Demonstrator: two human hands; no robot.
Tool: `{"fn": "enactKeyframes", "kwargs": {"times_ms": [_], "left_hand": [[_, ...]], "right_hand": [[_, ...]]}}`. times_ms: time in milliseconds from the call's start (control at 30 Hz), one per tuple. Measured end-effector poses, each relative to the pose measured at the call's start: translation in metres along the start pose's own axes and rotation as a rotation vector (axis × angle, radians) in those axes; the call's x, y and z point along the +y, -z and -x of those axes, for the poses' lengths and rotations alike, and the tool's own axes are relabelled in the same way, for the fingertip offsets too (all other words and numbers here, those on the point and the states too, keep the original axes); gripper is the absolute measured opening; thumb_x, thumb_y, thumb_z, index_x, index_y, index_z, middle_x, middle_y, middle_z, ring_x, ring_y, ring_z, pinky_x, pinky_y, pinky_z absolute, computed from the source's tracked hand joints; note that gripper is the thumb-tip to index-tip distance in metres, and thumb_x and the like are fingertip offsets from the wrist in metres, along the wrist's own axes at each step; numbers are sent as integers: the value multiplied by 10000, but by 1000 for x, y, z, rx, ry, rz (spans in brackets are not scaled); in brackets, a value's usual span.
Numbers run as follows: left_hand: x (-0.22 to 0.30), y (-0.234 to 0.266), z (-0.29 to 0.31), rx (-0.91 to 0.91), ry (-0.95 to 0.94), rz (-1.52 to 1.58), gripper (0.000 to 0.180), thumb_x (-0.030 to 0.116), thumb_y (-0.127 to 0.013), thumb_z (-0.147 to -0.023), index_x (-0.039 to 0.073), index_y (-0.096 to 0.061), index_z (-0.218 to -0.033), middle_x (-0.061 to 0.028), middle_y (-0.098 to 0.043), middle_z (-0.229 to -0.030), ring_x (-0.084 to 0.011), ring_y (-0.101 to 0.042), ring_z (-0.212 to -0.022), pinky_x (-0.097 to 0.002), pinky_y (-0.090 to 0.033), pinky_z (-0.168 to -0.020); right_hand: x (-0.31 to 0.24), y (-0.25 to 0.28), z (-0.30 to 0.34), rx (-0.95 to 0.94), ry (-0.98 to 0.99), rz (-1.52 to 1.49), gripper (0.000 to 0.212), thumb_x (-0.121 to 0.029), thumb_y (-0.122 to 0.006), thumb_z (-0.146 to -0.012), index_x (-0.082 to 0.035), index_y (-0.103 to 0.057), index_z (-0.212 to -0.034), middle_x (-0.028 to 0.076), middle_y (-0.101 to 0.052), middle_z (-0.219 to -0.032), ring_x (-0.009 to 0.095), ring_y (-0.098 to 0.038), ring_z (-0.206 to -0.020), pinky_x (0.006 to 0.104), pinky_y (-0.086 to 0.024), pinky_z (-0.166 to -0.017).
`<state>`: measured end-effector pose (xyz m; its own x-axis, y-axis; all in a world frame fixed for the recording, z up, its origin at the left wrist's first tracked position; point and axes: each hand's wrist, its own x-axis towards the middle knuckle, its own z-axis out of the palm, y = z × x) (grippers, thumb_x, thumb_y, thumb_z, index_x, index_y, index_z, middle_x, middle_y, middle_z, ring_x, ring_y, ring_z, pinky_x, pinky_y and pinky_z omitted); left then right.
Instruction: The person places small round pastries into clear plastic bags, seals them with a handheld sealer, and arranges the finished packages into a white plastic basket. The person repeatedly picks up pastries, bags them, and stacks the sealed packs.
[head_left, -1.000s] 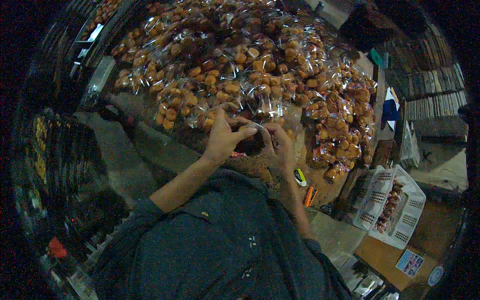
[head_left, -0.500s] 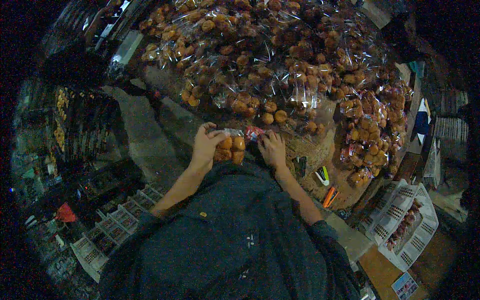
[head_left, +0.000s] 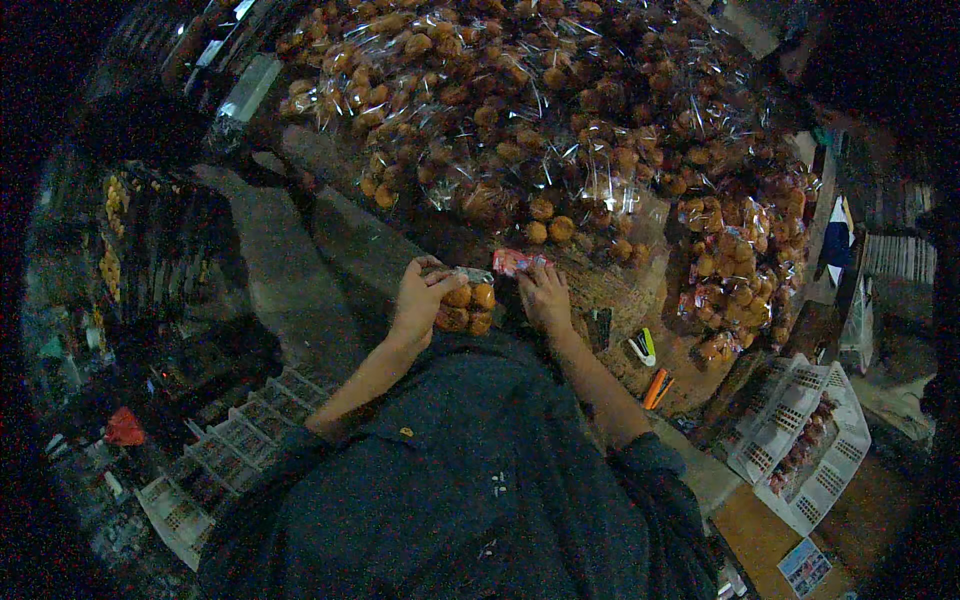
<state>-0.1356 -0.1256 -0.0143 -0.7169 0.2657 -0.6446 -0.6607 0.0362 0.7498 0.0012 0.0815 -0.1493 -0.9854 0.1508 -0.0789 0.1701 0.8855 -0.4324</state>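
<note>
My left hand (head_left: 424,298) is closed, pinching the gathered top of a small clear bag of round brown buns (head_left: 468,308) just in front of my body. To its right, my right hand (head_left: 545,298) has its fingers closed on a red and white printed label (head_left: 516,262) at the table's near edge. A gap separates the label from the bag. Beyond both hands, a few loose buns (head_left: 548,230) lie against a large heap of clear bags filled with similar buns (head_left: 520,130).
Right of my hand lie a green and black stapler (head_left: 643,347) and an orange stapler (head_left: 657,389). Bagged buns with red labels (head_left: 735,262) are piled farther right. White plastic crates stand at lower right (head_left: 835,455) and lower left (head_left: 222,455).
The bag of buns has tilted in my left hand, and its buns show more plainly. More of the red label now shows at my right fingers.
</note>
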Motion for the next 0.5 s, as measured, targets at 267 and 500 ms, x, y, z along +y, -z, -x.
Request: {"fn": "enactKeyframes", "kwargs": {"times_ms": [267,500], "left_hand": [[3,-2,0,-11,33,50,500,10,-805,-823,53,-466,-1189,-117,-682,-1062,-207,-651,-1033,-338,-520,-935],[-4,-2,-14,-60,39,43,480,-2,-793,-830,50,-462,-1174,-128,-687,-1072,-213,-662,-1023,-336,-524,-941]], "right_hand": [[5,18,-5,-73,80,-126,421,-146,-662,-861,-208,-687,-1278,123,-567,-1423,455,-513,-1301,532,-458,-1070],[-1,22,-9,153,59,-185,258,-136,-665,-897,-91,-714,-1146,159,-665,-1194,395,-619,-1109,484,-515,-952]]}}
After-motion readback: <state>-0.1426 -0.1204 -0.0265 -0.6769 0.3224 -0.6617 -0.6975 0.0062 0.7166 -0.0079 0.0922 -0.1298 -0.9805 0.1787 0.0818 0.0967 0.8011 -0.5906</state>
